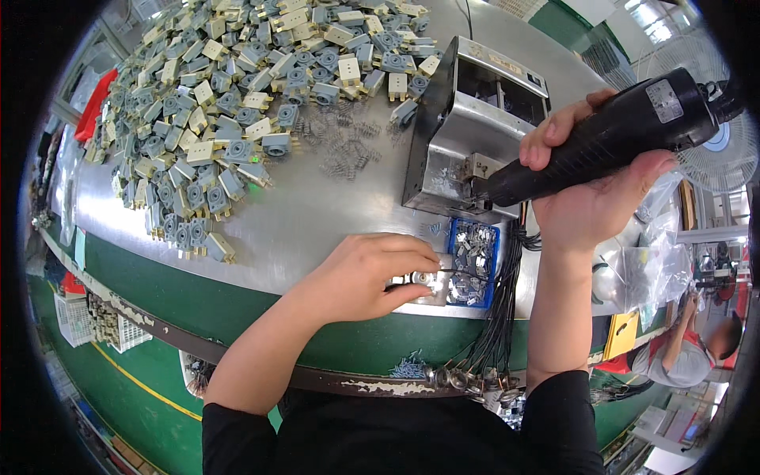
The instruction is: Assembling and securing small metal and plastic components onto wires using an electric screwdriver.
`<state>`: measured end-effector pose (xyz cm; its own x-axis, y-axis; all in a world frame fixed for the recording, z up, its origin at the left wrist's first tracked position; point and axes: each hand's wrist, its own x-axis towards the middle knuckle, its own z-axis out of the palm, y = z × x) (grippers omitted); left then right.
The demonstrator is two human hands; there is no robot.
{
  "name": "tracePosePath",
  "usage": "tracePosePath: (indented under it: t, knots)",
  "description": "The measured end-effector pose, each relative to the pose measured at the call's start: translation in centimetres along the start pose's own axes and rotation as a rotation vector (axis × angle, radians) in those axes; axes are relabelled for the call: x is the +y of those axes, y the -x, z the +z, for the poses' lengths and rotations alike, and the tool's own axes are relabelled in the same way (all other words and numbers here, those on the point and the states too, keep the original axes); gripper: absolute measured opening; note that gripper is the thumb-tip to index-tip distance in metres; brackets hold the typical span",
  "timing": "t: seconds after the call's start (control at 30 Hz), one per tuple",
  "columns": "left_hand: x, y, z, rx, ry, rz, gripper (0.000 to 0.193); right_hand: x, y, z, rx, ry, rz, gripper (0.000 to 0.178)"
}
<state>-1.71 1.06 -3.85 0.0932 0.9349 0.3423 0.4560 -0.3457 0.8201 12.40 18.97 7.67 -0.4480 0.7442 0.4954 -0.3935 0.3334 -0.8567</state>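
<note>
My right hand (590, 202) is wrapped round a black electric screwdriver (613, 131). Its nose points left and down, at the front of a metal screw feeder (467, 131). Low in front of the feeder, my left hand (368, 273) curls its thumb and fingers round a small pale part (423, 279) on a metal block. A thin black wire runs from this part to the right. The fingers hide some of it, so its exact kind does not show. Just right of it stands a blue tray (495, 273) of small metal pieces.
A large heap of grey and cream plug parts (237, 103) covers the table's far left. Loose springs (344, 138) lie beside it. Black wires (503, 317) hang over the front edge near scattered screws (408, 368). A fan (724, 150) and another person (685, 356) are at the right.
</note>
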Motion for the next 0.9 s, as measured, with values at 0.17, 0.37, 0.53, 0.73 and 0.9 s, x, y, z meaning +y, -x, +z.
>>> tracePosePath:
  t: [0.17, 0.37, 0.53, 0.73, 0.9]
  knots:
    - [-0.1, 0.1, 0.1, -0.024, 0.009, -0.024, 0.028, -0.2, 0.3, 0.1, -0.070, 0.047, -0.001, 0.101]
    - [-0.4, 0.2, 0.2, 0.018, 0.000, 0.006, 0.028, -2.1, 3.7, 0.8, -0.273, -0.283, 0.126, 0.103]
    - [-0.7, 0.2, 0.1, 0.024, 0.010, 0.039, 0.028, -2.2, 5.7, 1.9, -0.303, -0.263, 0.172, 0.103]
    - [-0.7, 0.3, 0.4, 0.040, 0.013, 0.049, 0.027, -1.6, 6.6, 2.2, -0.275, -0.239, 0.160, 0.107]
    - [-0.8, 0.4, 0.4, 0.039, -0.001, 0.028, 0.027, -1.6, 7.2, 2.8, -0.218, -0.213, 0.155, 0.106]
